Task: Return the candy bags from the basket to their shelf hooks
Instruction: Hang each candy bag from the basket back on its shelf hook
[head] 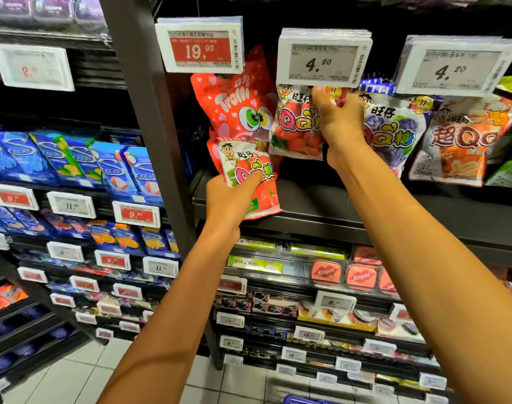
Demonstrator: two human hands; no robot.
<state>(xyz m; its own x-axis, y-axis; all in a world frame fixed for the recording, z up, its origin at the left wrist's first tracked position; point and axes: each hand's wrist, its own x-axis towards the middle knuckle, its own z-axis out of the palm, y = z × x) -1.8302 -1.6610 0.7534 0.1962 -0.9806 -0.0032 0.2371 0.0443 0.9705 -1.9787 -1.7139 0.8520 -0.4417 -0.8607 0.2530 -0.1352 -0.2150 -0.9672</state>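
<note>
STEP: hanging strawberry bag [295, 123] on hook | right hand [337, 115] pinching its top | left hand [230, 199] clamped on 1 spare bag [249, 173] | NEXT: thread hole onto hook

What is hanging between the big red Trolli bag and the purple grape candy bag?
In the head view, a strawberry candy bag hangs between the Trolli bag and the grape bag, with the right hand at its top.

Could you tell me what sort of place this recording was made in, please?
Most likely a shop's confectionery aisle: electronic price tags hang above candy bags hung in a row, and packaged sweets fill tagged shelves below. The left hand holds another strawberry candy bag.
</note>
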